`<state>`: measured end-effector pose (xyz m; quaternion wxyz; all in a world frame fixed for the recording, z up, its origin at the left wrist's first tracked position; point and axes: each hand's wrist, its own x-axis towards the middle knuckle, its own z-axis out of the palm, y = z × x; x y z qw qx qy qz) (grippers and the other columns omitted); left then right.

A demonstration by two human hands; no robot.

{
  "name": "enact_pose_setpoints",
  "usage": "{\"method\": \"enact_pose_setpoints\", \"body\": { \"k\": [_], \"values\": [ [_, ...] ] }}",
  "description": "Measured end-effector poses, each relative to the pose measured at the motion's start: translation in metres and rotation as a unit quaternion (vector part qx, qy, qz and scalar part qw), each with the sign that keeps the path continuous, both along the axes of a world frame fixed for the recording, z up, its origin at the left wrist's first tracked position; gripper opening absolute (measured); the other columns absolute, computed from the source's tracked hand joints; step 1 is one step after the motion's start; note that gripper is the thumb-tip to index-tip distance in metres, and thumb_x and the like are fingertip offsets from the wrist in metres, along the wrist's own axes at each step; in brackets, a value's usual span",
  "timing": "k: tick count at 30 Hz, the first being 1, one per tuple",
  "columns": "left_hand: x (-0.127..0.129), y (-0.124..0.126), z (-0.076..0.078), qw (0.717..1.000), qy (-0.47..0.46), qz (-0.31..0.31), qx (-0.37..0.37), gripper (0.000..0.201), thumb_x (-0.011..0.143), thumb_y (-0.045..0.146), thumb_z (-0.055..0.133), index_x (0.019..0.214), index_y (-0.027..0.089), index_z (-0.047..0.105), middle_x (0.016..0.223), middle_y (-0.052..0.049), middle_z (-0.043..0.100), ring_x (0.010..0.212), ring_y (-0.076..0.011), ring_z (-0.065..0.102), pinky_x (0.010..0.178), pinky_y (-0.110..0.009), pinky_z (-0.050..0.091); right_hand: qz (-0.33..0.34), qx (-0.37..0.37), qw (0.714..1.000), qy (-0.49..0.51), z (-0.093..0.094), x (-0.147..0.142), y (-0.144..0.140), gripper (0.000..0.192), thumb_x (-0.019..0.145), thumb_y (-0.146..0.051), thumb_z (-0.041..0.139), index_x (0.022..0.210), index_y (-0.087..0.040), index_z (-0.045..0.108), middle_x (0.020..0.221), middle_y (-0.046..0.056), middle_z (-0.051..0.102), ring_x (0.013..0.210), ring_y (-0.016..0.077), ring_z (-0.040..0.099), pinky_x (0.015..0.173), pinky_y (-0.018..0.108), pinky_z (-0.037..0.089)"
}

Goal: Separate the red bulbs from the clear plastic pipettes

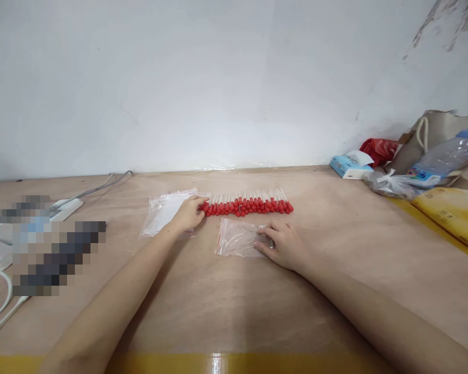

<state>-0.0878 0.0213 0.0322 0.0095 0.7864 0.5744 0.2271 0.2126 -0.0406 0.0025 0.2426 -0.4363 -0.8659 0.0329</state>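
A row of red-tipped white sticks (249, 205) lies side by side on the table, red ends toward me. At the row's left end my left hand (189, 214) has its thumb and fingers closed around the outermost sticks. My right hand (284, 244) rests over the right part of a clear zip bag (237, 239), its thumb and fingers apart and touching the plastic. This bag lies flat just in front of the row. Partly under my left hand and wrist are more clear zip bags (164, 208) with something white in or beneath them.
Brown sheeting covers the table (226, 306), with a white wall behind. To the right stand a blue tissue pack (350, 166), a plastic bottle (446, 156) and a yellow package (452, 215). Cables (101, 184), a power strip (68, 208) and blurred items lie at the left.
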Motion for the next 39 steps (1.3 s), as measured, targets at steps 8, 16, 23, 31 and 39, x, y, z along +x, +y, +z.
{"method": "enact_pose_setpoints", "body": {
  "k": [8, 16, 23, 31, 39],
  "values": [
    [0.027, -0.046, 0.018, 0.998, -0.049, -0.042, 0.025, 0.033, 0.079, 0.018, 0.041, 0.107, 0.015, 0.059, 0.108, -0.008, 0.058, 0.099, -0.0193, 0.055, 0.09, -0.034, 0.043, 0.023, 0.024, 0.999, 0.001, 0.005, 0.003, 0.003, 0.031, 0.084, -0.043, 0.045, 0.098, -0.021, 0.062, 0.092, 0.007, 0.059, 0.086, 0.018, 0.054, 0.079, 0.034, 0.037],
    [0.062, -0.087, -0.006, 0.974, 0.066, -0.197, -0.094, 0.048, 0.092, 0.036, 0.027, 0.138, 0.024, 0.02, 0.145, -0.005, 0.019, 0.135, -0.0198, 0.011, 0.109, -0.046, 0.009, 0.103, -0.005, 0.991, -0.081, 0.01, 0.002, 0.002, 0.052, 0.086, -0.053, 0.033, 0.129, -0.024, 0.041, 0.133, 0.01, 0.042, 0.121, 0.0253, 0.039, 0.1, 0.053, 0.023],
    [0.053, -0.086, -0.018, 0.985, 0.022, -0.113, -0.132, 0.058, 0.087, 0.047, 0.035, 0.137, 0.02, 0.025, 0.146, -0.012, 0.012, 0.135, -0.026, 0.005, 0.107, -0.049, 0.012, 0.154, -0.102, 0.975, -0.124, 0.006, 0.009, 0.008, 0.064, 0.084, -0.059, 0.028, 0.139, -0.029, 0.014, 0.143, 0.007, 0.022, 0.132, 0.0256, 0.021, 0.101, 0.062, 0.009],
    [0.06, -0.087, -0.021, 0.961, -0.245, -0.077, -0.105, 0.049, 0.072, 0.024, 0.06, 0.119, 0.022, 0.045, 0.109, -0.007, 0.054, 0.099, -0.0194, 0.052, 0.086, -0.036, 0.043, 0.164, -0.094, 0.978, -0.089, 0.01, 0.008, 0.005, 0.06, 0.084, -0.054, 0.037, 0.137, -0.031, 0.021, 0.142, 0.008, 0.027, 0.129, 0.025, 0.027, 0.102, 0.06, 0.008],
    [0.06, -0.083, -0.009, 0.899, -0.347, -0.03, -0.267, 0.08, 0.052, 0.015, 0.073, 0.123, 0.024, 0.036, 0.1, -0.002, 0.046, 0.056, -0.0034, 0.042, 0.051, -0.02, 0.04, 0.21, -0.107, 0.967, -0.094, 0.014, 0.007, 0.005, 0.053, 0.087, -0.05, 0.035, 0.136, -0.032, 0.025, 0.141, 0.005, 0.03, 0.129, 0.0227, 0.028, 0.103, 0.058, 0.009]
  ]
}}
